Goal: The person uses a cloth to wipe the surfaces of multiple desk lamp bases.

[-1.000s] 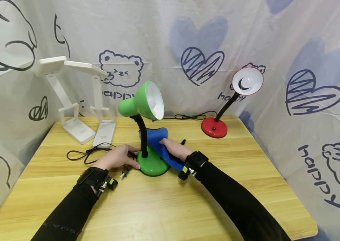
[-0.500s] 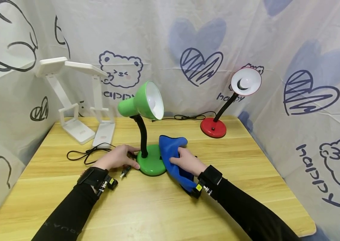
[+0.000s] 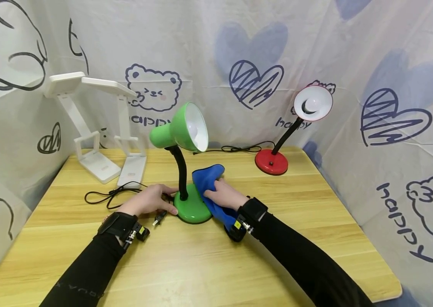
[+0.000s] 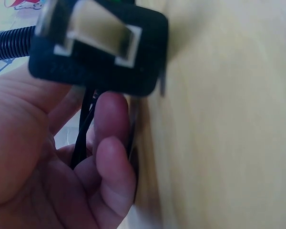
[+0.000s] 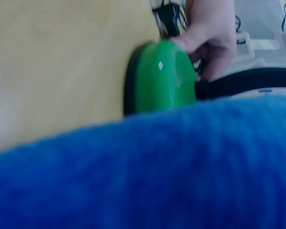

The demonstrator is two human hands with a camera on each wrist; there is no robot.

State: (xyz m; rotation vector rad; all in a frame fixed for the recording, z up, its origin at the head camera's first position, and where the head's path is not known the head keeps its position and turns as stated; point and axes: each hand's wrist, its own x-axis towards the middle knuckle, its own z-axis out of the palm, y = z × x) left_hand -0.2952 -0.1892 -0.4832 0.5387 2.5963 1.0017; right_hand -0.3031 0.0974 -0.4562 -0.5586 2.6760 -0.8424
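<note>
A green desk lamp with a black gooseneck stands upright mid-table, its shade tilted to the right. At the left edge of its base, my left hand grips it, thumb at the front and fingers behind. My right hand holds a bunched blue cloth against the right side of the base. That fuzzy cloth fills the lower part of the right wrist view and hides my right fingers. Beneath my left hand lies the lamp's two-pin plug, which looms close in the left wrist view.
Two white folding lamps stand at the back left, with a looped black cord in front of them. A red desk lamp is at the back right, its cord trailing left. Patterned curtains surround the wooden table.
My right hand and the cloth slid right and towards me off the base, then came back left and away against its right side. My left hand and the lamp stayed put.
</note>
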